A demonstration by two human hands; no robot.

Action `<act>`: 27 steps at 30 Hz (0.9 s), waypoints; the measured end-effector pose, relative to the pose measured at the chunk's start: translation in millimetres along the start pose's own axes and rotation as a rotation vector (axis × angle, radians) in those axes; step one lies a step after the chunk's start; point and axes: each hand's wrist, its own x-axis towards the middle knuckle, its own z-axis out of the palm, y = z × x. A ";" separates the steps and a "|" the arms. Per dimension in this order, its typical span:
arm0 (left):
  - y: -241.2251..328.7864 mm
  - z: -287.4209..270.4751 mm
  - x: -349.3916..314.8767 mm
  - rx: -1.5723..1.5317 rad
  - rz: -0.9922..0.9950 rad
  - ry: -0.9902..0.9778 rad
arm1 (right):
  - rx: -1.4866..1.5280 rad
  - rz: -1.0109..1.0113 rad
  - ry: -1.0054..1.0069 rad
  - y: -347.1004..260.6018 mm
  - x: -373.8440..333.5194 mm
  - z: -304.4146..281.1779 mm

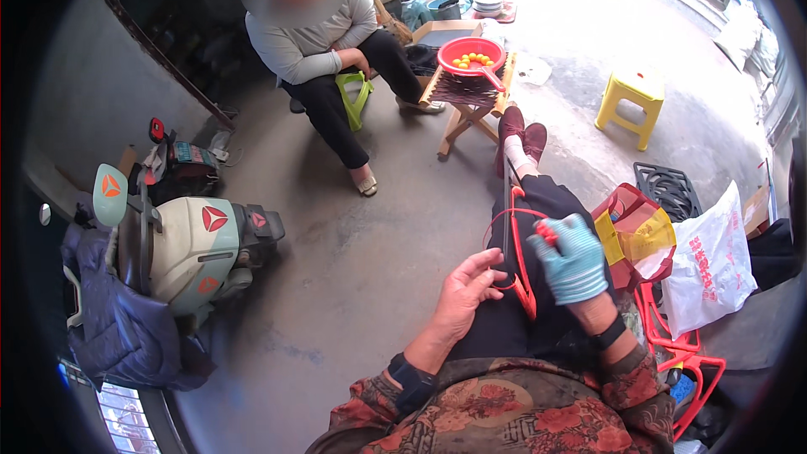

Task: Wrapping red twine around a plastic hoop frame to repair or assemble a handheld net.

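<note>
Over my lap, my bare left hand (464, 292) has its fingers bent in toward the thumb, at the edge of a thin red cord. My right hand (572, 262) wears a light blue striped knitted glove and is closed round a small red piece (546, 234), mostly hidden by the fingers. From there the thin red cord (525, 209) arcs left toward my left hand. Between the hands, a narrow red frame (521, 277) with a long dark straight edge lies along my dark trousers.
Ahead, a red basin (472, 56) of yellow-orange balls rests on a folding stand. Another person (311, 25) sits beside it. A yellow stool (630, 105) stands right; a scooter (193, 244) left. Beside my right leg are a red-yellow bag (635, 231), a white bag (710, 265) and red frames (672, 345).
</note>
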 end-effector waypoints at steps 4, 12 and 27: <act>-9.3 4.1 6.8 0.152 -0.027 -0.044 | 0.442 0.416 -0.292 -8.2 -20.0 30.5; 5.6 1.0 -9.1 -0.108 -0.157 0.136 | 0.394 0.330 -0.334 -8.3 -25.9 -5.4; 119.2 -37.0 -68.8 -0.226 0.182 0.012 | 1.036 -0.005 -0.773 -14.1 -15.9 -47.5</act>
